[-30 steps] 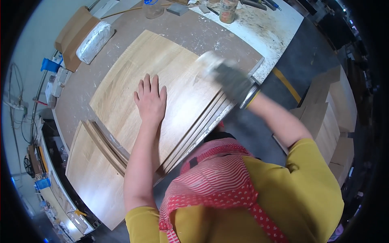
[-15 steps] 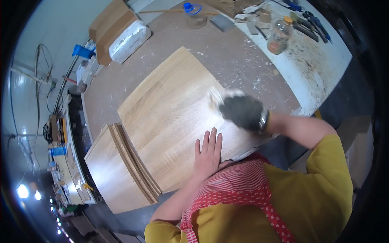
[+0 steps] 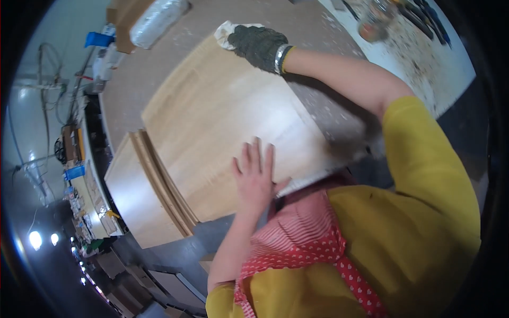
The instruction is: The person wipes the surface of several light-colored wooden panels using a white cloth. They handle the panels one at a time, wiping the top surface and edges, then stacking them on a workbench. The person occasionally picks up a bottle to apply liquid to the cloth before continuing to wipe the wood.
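Two hands are in view over one large wooden board (image 3: 228,116), which is laid flat on the brown table (image 3: 313,32); with the board's middle taken as the clock's centre, 12 o'clock is straight ahead of the person. At about 5 o'clock, near the board's close edge, the bare left hand (image 3: 254,183) is laid palm down on the wood, its fingers spread and nothing gripped. At 12 o'clock, by the far corner, a white rag (image 3: 225,35) is grasped under the right hand (image 3: 260,47), which is covered by a dark grey glove and ringed at the wrist by a silver band (image 3: 280,58). The right fingertips are partly hidden, so how tightly the rag is squeezed cannot be told.

At 8 o'clock, just beside the board, a stack (image 3: 138,196) of smaller boards is set with its edges showing. A wrapped silvery block (image 3: 158,22) is placed at 11 o'clock, and next to it, nearer 10, a brown carton (image 3: 122,26) is seen. Toward 2 o'clock, well apart from the board, a jar (image 3: 375,21) and some tools (image 3: 432,21) are set on a stained white surface (image 3: 429,79).
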{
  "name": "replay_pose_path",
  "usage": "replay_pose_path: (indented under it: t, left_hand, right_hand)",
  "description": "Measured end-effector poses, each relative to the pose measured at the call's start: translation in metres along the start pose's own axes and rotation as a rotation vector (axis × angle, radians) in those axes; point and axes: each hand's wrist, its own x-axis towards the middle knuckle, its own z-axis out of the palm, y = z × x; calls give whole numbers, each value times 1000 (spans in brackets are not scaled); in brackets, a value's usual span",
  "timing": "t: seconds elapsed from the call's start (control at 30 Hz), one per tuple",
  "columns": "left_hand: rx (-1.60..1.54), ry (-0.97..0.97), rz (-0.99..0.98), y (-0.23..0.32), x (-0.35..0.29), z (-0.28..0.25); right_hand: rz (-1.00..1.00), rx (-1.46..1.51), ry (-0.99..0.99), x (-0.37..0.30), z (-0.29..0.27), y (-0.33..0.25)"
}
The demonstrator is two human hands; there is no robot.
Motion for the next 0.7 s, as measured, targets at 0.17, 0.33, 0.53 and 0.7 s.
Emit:
replay_pose_path:
  t: [0.17, 0.33, 0.53, 0.7]
  left_hand:
    - [4, -11, 3, 9, -8, -5]
    - [32, -59, 25, 14, -23, -8]
    - [65, -3, 20, 17, -24, -5]
    - [69, -20, 28, 19, -23, -5]
  right_hand:
    - [-130, 25, -101, -154, -48, -40]
    - [-267, 11, -588, -256, -80, -57]
    - [-246, 282, -205, -267, -147, -25]
    - [-241, 4, 3, -235, -83, -75]
